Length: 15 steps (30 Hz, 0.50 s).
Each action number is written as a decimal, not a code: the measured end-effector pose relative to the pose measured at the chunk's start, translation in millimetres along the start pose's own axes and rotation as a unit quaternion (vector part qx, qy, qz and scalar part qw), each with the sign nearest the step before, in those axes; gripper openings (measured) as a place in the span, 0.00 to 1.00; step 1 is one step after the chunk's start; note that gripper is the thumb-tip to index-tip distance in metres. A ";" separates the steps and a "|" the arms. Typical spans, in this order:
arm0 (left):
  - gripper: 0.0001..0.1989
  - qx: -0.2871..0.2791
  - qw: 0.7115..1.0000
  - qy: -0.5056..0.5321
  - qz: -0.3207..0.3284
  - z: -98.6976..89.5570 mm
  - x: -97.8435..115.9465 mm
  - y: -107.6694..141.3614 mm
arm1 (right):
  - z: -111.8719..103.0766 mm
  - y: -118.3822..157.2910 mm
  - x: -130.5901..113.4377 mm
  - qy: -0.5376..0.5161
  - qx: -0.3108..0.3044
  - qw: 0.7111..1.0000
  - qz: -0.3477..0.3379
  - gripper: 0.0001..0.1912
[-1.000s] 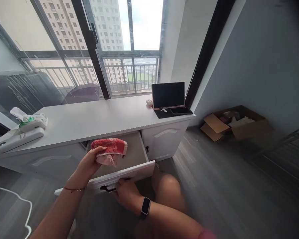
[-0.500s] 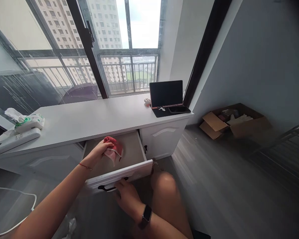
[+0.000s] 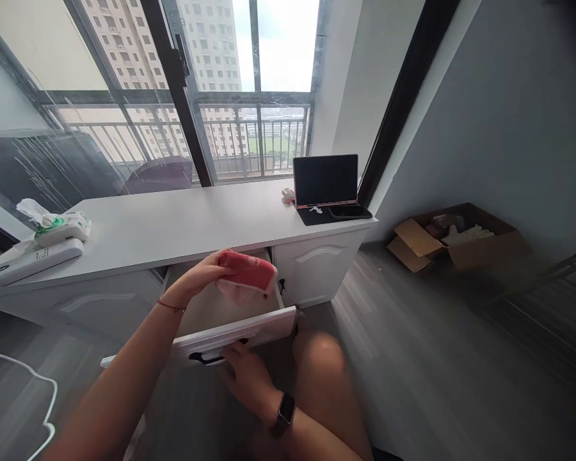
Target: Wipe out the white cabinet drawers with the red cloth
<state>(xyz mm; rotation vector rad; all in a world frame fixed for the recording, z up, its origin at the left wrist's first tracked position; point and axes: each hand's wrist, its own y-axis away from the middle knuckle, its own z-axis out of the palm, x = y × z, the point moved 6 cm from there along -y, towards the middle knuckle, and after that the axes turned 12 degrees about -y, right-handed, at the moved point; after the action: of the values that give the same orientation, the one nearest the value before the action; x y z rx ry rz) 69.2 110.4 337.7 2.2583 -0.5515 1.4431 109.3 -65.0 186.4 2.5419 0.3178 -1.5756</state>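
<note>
Left hand grips red cloth at left end; cloth extends rightward from grip, above open drawer. Right hand at black handle, farther from cloth; closure indeterminate.

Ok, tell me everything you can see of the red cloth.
The red cloth looks like soft towelling, red above with a pale border and a paler pink part beneath; a small dark bit shows near its lower right corner. It looks loosely folded. The left hand grips its left end, holding it over the open drawer. Whether it touches the drawer is unclear.
</note>
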 end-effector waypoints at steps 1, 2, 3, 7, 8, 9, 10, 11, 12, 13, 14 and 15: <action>0.12 -0.047 0.997 -0.057 -0.002 2.5 -2.6 -1.6 | -0.4 0.6 0.8 0.000 -0.001 1.000 -0.001 0.17; 0.11 -0.084 0.990 -0.110 -0.002 4.6 -5.7 -3.1 | -0.9 1.3 1.6 0.000 -0.003 1.000 -0.003 0.18; 0.10 -0.111 0.981 -0.158 -0.002 6.5 -8.5 -4.6 | -1.5 2.2 2.3 -0.001 -0.005 1.000 -0.007 0.19; 0.12 -0.110 0.960 -0.257 0.019 10.1 -8.1 -8.8 | -3.6 5.8 4.3 -0.005 -0.006 1.000 -0.026 0.21; 0.13 -0.100 0.963 -0.247 0.026 10.1 -6.8 -8.3 | -3.7 6.3 4.9 -0.004 -0.006 1.000 -0.027 0.22; 0.13 -0.097 0.968 -0.229 0.033 10.1 -6.5 -6.9 | -3.8 6.7 5.3 -0.001 -0.007 1.000 -0.027 0.22; 0.13 -0.100 0.972 -0.210 0.043 9.6 -7.7 -4.7 | -3.8 7.0 5.4 0.002 -0.008 1.000 -0.027 0.22; 0.12 -0.110 0.973 -0.198 0.053 8.6 -11.1 -2.0 | -3.9 7.3 5.5 0.004 -0.010 1.000 -0.025 0.22; 0.11 -0.129 0.969 -0.199 0.065 7.8 -16.9 1.4 | -3.9 7.8 5.5 0.006 -0.013 1.000 -0.021 0.22; 0.10 -0.156 0.962 -0.213 0.074 6.9 -25.5 5.1 | -4.0 8.3 5.4 0.006 -0.017 1.000 -0.016 0.22; 0.10 -0.173 0.953 -0.234 0.079 4.6 -36.1 8.2 | -4.0 9.1 5.2 0.005 -0.022 1.000 -0.011 0.23; 0.10 -0.173 0.949 -0.252 0.079 0.3 -47.6 10.2 | -3.9 10.1 5.1 0.003 -0.026 1.000 -0.006 0.24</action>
<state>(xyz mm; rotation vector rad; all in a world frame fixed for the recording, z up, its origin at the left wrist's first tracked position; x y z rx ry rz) 45.6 107.0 295.3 2.3161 -1.0705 0.7346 117.3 -73.4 183.6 2.5110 0.3690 -1.5432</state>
